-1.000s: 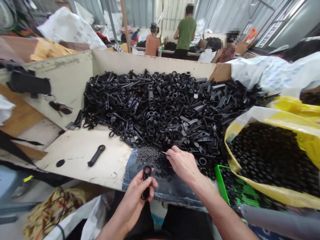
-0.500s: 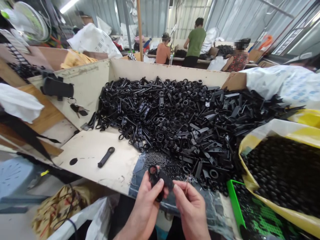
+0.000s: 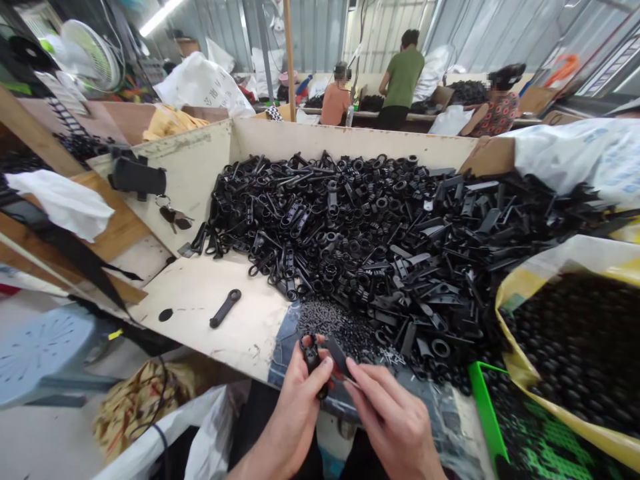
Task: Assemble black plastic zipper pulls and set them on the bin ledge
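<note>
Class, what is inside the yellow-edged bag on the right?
Dark round pieces lie in the bag, only their top layer showing. Anything beneath is covered and cannot be seen.

At lower centre, the left hand point(image 3: 299, 403) grips a ringed part point(image 3: 311, 355); the right hand point(image 3: 397, 410) holds a flat piece point(image 3: 337, 355) beside it. A black heap point(image 3: 340, 220) fills mid-frame.

No text is legible, only blurred characters point(image 3: 213, 95) on a white sack point(image 3: 195, 81).

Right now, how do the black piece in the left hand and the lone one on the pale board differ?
The held piece sits in the left hand, partly covered; the loose piece lies fully visible. The held piece slants down rightward, the loose piece down leftward. Both are black.
</note>
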Action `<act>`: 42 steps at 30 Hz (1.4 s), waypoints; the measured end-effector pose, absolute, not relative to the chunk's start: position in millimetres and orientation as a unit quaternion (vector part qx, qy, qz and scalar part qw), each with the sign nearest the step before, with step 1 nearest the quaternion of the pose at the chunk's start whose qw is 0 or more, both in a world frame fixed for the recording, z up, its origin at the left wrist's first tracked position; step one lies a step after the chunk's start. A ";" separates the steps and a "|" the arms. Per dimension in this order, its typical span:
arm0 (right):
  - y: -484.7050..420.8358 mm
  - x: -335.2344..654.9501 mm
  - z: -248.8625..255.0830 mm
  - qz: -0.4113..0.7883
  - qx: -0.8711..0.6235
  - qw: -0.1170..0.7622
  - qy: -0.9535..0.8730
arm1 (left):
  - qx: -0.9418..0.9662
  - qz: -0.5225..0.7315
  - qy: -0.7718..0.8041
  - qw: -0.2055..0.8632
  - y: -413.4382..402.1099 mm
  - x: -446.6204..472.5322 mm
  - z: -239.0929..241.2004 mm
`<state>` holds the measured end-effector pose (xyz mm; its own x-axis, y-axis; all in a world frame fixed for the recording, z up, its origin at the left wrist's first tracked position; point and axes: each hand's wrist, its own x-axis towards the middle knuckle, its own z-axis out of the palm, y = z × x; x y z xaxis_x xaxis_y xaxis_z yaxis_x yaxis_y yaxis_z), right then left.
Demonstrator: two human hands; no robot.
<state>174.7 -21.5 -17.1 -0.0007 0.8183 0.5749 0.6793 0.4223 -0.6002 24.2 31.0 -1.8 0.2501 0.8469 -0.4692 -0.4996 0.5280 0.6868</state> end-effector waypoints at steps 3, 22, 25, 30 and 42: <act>-27.8 172.2 -16.2 0.129 -0.530 0.487 -0.682 | 0.157 0.425 0.387 0.803 32.1 19.7 -1.1; -31.7 152.0 -26.9 0.036 -0.534 0.469 -0.702 | 0.222 0.410 0.420 0.779 25.5 26.7 3.0; -31.5 150.1 -26.8 0.057 -0.550 0.461 -0.694 | 0.238 0.385 0.434 0.779 24.4 23.8 3.0; -34.8 144.9 -31.4 0.096 -0.533 0.486 -0.686 | 0.289 0.362 0.408 0.786 24.2 20.6 2.3; -10.1 167.2 1.4 0.520 -0.553 0.478 -0.442 | 0.561 0.173 0.384 0.713 26.5 -18.3 12.6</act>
<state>167.2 -10.1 1.4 0.0680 0.9859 -0.1532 -0.0079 -0.1530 -0.9882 -18.3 26.5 12.6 0.6445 0.6781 -0.3531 0.1838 0.3109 0.9325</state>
